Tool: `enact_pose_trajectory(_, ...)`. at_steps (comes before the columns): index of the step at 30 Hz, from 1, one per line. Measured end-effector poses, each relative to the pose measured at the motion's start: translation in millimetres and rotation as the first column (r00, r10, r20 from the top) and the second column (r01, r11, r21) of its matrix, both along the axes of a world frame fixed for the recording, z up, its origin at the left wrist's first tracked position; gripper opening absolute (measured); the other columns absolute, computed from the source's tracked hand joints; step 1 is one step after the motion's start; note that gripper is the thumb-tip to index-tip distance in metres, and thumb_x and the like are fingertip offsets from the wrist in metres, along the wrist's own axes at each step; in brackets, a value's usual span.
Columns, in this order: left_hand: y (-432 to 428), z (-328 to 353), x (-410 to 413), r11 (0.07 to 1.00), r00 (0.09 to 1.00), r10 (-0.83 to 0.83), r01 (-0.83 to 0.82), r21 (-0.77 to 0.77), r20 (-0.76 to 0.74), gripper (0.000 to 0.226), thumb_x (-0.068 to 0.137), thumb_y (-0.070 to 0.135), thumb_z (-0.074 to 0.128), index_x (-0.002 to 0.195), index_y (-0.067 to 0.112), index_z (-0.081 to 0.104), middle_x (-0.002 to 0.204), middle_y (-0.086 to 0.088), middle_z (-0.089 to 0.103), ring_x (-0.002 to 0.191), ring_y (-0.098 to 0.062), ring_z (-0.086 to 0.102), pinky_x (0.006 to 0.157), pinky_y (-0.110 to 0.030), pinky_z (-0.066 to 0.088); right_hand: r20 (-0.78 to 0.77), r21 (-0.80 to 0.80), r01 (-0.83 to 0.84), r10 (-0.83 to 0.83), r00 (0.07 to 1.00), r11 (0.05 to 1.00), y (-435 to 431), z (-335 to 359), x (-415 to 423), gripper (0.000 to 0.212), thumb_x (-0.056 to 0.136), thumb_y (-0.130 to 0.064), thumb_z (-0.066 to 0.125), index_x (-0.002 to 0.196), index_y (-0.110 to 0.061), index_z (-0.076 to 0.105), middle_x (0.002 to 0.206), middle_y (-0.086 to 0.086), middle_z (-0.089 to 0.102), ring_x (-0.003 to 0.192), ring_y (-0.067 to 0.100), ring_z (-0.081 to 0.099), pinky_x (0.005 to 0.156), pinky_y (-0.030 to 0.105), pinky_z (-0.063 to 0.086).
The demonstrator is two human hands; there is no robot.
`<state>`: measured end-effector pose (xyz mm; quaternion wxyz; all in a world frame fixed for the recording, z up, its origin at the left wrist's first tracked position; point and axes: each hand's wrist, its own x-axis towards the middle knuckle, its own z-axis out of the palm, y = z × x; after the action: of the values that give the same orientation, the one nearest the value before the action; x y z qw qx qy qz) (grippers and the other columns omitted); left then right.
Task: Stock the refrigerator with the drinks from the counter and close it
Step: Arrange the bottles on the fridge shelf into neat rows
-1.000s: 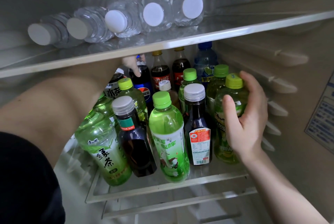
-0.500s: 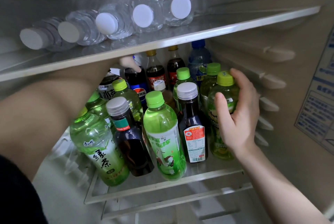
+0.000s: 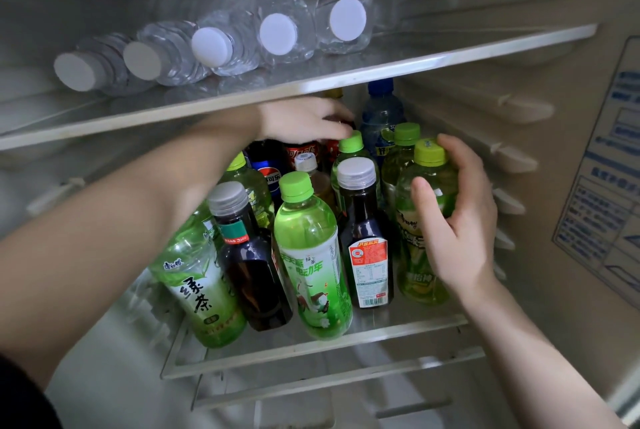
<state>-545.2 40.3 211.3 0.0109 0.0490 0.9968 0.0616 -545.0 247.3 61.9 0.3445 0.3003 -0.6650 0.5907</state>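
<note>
At the right front corner of the shelf (image 3: 311, 349), your right hand (image 3: 457, 220) wrapped a green tea bottle (image 3: 419, 255) while your left hand (image 3: 301, 120) gripped a cola bottle (image 3: 334, 94) at the back; steadying both upright looked wisest.

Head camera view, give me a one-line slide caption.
Right hand grips a lime-capped green plastic bottle on the glass fridge shelf; left hand reaches over dark cola bottles.

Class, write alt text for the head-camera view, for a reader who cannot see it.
Inside an open fridge, the right hand grips a green bottle at the right of a shelf crowded with standing drinks, while the left hand reaches the cola bottles at the back. Five water bottles lie on the shelf above.
</note>
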Motion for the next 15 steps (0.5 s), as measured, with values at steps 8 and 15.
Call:
enact_pose_trajectory(8, 20.6, -15.3, 4.9, 0.995, 0.998, -0.023, 0.017, -0.097, -0.063, 0.028, 0.092, 0.035, 0.057, 0.119, 0.026, 0.052, 0.058, 0.006, 0.055, 0.056, -0.019, 0.056, 0.051, -0.024, 0.042, -0.028, -0.031, -0.028, 0.027, 0.999, 0.999, 21.1, -1.9, 17.7, 0.043, 0.091, -0.017, 0.053, 0.133, -0.011, 0.045, 0.126, -0.013, 0.050, 0.119, 0.001, 0.047, 0.101, 0.014, 0.034)
enact_pose_trajectory(15, 21.7, -11.5, 13.3, 0.997, 1.000, 0.015, -0.017, -0.074, -0.019, 0.045, 0.094, 0.038, 0.054, 0.137, 0.032, 0.042, 0.074, 0.016, 0.058, 0.065, -0.011, 0.061, 0.062, -0.019, 0.050, 0.093, -0.077, -0.175, 0.182, 0.979, 0.981, 35.8, 1.7, 9.2, 0.043, 0.088, -0.026, 0.055, 0.128, -0.037, 0.044, 0.125, -0.026, 0.050, 0.122, 0.003, 0.048, 0.106, 0.031, 0.038)
